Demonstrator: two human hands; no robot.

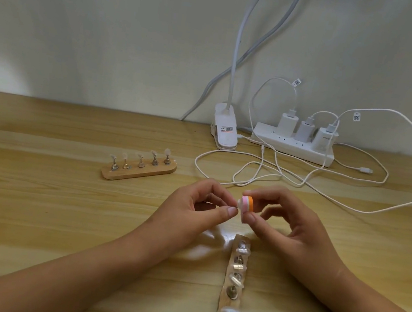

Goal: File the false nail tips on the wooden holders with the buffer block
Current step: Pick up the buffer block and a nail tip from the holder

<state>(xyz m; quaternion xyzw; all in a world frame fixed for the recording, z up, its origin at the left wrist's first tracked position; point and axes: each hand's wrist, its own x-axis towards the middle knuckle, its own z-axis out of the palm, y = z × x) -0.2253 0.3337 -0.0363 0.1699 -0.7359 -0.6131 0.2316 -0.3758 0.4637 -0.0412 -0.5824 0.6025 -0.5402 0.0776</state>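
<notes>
**Nail tip against the buffer**

Far left, one wooden holder [139, 166]. Your left hand [193, 206] pinches a nail tip [240, 202]; your right hand [288, 219] grips the buffer block [248, 203] against it. Near, a second holder [233, 290]. Far right, a power strip [293, 143].

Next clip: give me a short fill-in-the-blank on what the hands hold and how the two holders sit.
1. The buffer block is pinched in the ____ hand.
2. The left hand pinches a clear nail ____ against the block.
3. The near holder has one bare post, the ____ from its near end.
4. The far holder carries ____ tips.

Missing words: right; tip; second; five
</notes>
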